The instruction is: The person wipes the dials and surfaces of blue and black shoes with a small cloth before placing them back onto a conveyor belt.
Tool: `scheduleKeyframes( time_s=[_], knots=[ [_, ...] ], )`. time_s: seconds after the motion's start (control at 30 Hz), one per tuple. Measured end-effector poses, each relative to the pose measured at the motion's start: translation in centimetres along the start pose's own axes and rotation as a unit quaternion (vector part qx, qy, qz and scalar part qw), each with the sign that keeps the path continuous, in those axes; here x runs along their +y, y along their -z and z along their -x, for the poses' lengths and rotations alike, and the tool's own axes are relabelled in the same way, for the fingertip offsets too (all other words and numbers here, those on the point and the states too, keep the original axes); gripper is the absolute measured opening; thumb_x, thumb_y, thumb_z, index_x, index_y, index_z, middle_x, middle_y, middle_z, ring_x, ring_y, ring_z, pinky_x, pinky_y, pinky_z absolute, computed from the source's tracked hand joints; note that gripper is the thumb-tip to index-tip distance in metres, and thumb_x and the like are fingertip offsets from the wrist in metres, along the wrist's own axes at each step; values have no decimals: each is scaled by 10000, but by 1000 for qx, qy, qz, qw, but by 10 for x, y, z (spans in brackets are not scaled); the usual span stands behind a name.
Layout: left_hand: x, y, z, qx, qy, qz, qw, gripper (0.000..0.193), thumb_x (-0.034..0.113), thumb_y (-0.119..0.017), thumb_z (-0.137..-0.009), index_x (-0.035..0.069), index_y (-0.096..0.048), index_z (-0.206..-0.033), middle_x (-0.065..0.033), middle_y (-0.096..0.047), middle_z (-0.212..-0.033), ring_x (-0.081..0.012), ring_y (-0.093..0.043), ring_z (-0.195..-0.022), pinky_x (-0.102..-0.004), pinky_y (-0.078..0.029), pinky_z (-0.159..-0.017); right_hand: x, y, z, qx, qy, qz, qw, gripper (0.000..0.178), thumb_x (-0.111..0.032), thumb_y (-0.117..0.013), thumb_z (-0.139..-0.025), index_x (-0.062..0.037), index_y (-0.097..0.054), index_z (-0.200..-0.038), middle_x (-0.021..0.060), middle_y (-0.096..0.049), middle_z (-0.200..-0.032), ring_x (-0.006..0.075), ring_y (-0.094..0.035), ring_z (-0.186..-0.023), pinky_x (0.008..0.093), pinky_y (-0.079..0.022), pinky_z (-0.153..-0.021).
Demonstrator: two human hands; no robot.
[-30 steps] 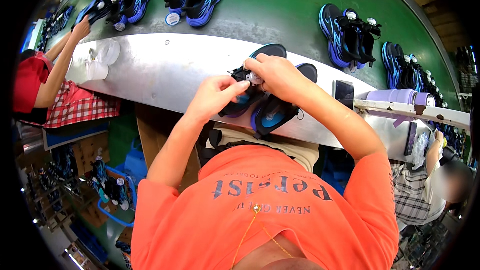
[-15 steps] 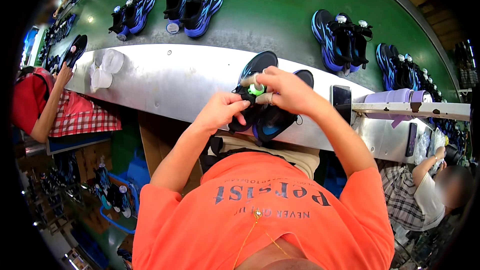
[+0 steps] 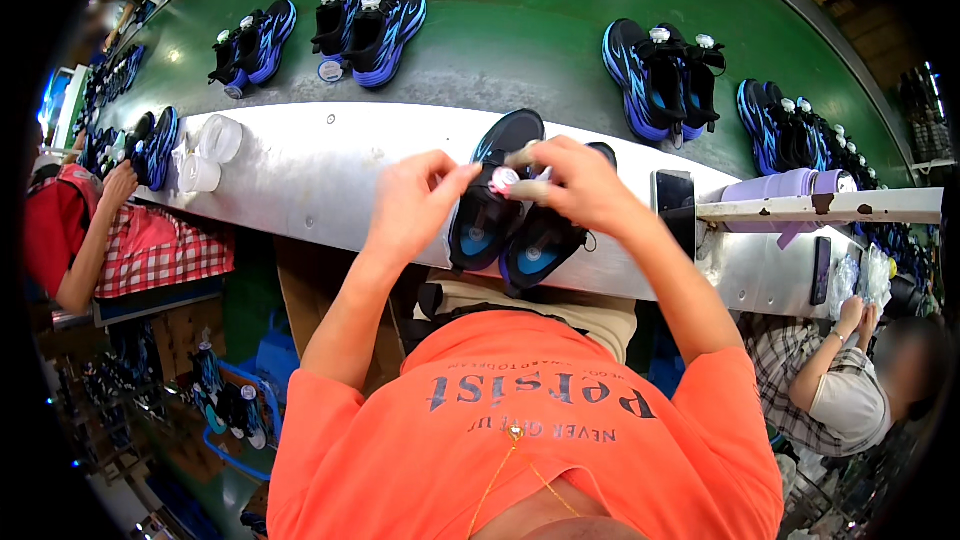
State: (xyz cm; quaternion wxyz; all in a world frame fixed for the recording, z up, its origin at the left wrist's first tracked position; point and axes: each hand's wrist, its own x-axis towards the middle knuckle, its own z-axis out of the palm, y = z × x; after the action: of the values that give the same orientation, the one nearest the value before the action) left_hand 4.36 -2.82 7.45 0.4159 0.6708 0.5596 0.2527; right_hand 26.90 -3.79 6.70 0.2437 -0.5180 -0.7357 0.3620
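Note:
A pair of black running shoes with blue-purple soles lies before me on the metal table edge. The left shoe (image 3: pixel 480 225) sits next to the right shoe (image 3: pixel 540 250), toes away from me. A round white-and-pink tag (image 3: pixel 503 179) is at the left shoe's laces. My right hand (image 3: pixel 585 185), with pale covers on some fingertips, pinches at this tag from the right. My left hand (image 3: pixel 412 202) is raised just left of the shoe, thumb and forefinger drawn together; anything between them is too small to make out.
More shoe pairs (image 3: pixel 375 35) stand on the green belt (image 3: pixel 510 30). Clear plastic cups (image 3: pixel 202 175) stand to the left. A phone (image 3: pixel 674 198), a painted metal bar (image 3: pixel 830 207) and a purple bottle (image 3: pixel 770 188) are on the right. Co-workers sit at both sides.
My left hand has pulled away from the laces to the left. The tag, green before, now shows white and pink. The left co-worker's shoes now stand on the table edge.

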Motion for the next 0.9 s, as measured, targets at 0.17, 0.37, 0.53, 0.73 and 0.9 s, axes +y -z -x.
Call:
scheduleKeyframes(
  time_s=[0.17,0.37,0.53,0.73,0.9],
  knots=[
    [-7,-30,-15,-64,-225,-29,972,211,173,-703,-782,71,-637,-954,-100,-535,-874,-255,-562,-808,-346,-459,-710,1,25,52,-52,-21,-4,998,353,-124,-721,-760,-132,-667,-1109,79,-476,-923,224,-531,-865,312,-449,-817],
    [2,-30,-25,-82,-269,-66,957,131,115,-650,-812,38,-650,-918,-111,-589,-826,-288,-573,-812,-361,-456,-706,16,7,63,51,-20,51,997,334,-119,-729,-767,-132,-665,-1095,81,-465,-866,218,-510,-798,307,-442,-714],
    [30,-51,23,-73,-209,23,975,146,116,-609,-890,8,-654,-977,-79,-640,-820,-160,-587,-688,-272,-448,-596,20,0,65,121,-75,50,989,304,-182,-734,-775,-115,-659,-1061,96,-544,-761,191,-541,-668,312,-455,-628],
    [19,-78,31,-261,184,236,918,280,211,-564,-945,-61,-603,-998,-113,-634,-909,-144,-627,-733,-248,-497,-581,21,23,66,-62,-53,-83,993,397,-88,-678,-799,-126,-633,-1192,68,-610,-910,165,-576,-831,297,-472,-720],
    [10,-83,29,-260,205,289,899,280,204,-576,-943,-65,-588,-1021,-128,-629,-977,-215,-668,-849,-284,-554,-631,24,10,66,33,-17,-23,999,263,-155,-674,-810,-137,-657,-1072,101,-551,-835,270,-563,-782,343,-470,-701]
  ],
)
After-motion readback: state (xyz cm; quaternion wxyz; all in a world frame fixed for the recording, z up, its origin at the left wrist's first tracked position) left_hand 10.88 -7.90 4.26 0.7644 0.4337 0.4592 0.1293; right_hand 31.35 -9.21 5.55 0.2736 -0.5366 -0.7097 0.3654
